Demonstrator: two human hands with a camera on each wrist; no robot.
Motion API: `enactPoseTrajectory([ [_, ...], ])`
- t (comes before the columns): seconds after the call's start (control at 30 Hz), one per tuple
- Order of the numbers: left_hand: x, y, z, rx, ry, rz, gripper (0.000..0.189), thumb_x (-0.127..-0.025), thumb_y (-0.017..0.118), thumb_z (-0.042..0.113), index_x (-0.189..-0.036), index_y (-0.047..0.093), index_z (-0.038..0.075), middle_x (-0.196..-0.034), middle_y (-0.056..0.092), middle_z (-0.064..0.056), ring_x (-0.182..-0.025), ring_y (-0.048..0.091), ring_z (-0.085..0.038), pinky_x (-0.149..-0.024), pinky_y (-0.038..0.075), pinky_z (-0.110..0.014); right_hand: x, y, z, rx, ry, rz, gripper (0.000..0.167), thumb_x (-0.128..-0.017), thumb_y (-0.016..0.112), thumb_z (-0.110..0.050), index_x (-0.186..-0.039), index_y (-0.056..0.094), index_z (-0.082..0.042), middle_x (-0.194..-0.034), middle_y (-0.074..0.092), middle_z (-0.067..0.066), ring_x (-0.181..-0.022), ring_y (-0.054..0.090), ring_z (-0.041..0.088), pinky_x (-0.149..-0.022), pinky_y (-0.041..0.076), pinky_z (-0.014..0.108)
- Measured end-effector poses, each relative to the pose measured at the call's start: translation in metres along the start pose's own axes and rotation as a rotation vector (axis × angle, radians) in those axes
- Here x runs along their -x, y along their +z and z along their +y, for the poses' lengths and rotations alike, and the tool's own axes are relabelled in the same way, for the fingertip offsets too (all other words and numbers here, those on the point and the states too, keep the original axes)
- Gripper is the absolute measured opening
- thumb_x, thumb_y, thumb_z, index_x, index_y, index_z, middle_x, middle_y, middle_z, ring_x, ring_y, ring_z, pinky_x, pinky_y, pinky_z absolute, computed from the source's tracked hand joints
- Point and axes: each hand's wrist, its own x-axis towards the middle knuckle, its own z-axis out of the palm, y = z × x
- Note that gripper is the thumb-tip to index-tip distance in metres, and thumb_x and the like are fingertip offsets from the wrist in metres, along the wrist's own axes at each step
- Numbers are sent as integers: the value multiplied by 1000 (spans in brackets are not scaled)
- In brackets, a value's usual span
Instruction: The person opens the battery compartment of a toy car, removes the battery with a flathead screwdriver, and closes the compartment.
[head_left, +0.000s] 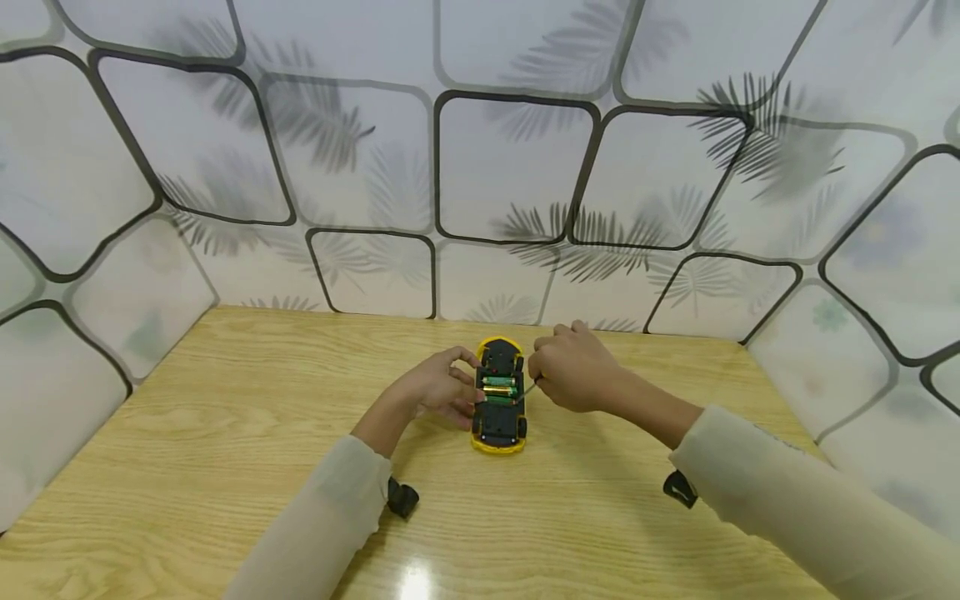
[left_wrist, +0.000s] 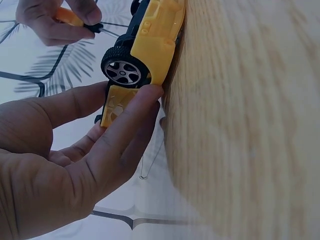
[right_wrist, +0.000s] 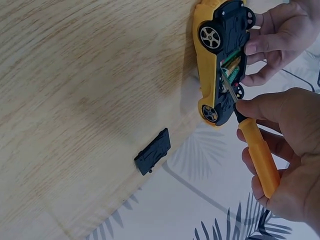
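Observation:
A yellow toy car (head_left: 498, 429) lies upside down on the table, its black underside facing up. Several green-and-gold batteries (head_left: 500, 391) sit in its uncovered battery compartment. My left hand (head_left: 438, 387) steadies the car from the left, thumb and fingers gripping its side near a wheel (left_wrist: 122, 72). In my right hand (head_left: 576, 367) is a screwdriver with an orange handle (right_wrist: 260, 157), held from the car's right. Its metal shaft (right_wrist: 229, 87) slants into the compartment, the tip right at the batteries.
A small black battery cover (right_wrist: 153, 151) lies on the wooden table (head_left: 225, 467) near its far edge, hidden behind my right hand in the head view. Patterned white panels (head_left: 510, 167) stand around the table's back and sides.

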Motion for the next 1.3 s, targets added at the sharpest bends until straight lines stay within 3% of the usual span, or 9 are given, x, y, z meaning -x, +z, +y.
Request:
enactPoseTrajectory([
  [0.13,-1,0,0,-5,5,-12,43,-97,63,-6,-133,47,10,-127,58,-22,-87,64,-33,-73,65,-47,4,4,2,-33,13,31,6,-91,77,-15,-94,81,-18,-92,70,-2,-72,50,19,-67,36,35],
  [0.4,-3,0,-1,-10,8,-18,44,-96,64,-7,-133,46,9,-129,57,-23,-86,65,-32,-73,65,-47,14,12,8,-105,33,103,4,-89,80,-16,-93,81,-16,-92,71,-1,-74,52,19,-73,45,42],
  [1.3,-2,0,-1,-14,-3,5,45,-95,65,-9,-132,48,10,-128,56,-23,-85,67,-33,-73,65,-47,37,55,20,-288,89,285,7,-90,81,-17,-96,79,-19,-95,70,-6,-78,50,14,-70,35,37],
])
